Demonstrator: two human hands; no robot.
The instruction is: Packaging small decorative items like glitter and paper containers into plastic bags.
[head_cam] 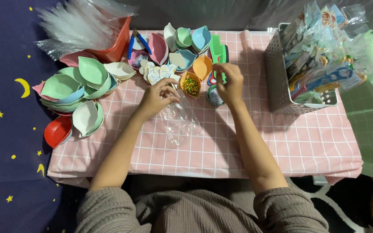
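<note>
Head view: we sit at a table (307, 146) under a pink checked cloth. Clear plastic bag (178, 121) lies flat mid-table, mouth end under our left hand (157, 96), whose fingers curl down and pinch the film's top edge. We judge it very light, limp, slippery and crinkly; best held at the mouth edge, pinched, not mid-sheet. Right hand (229, 82) hovers just beside the green comb (217, 54), fingertips drawn together as if pinching something small; what it is, we can't tell. Orange bowl (190, 84) of small beads sits between both hands, likely tippy.
</note>
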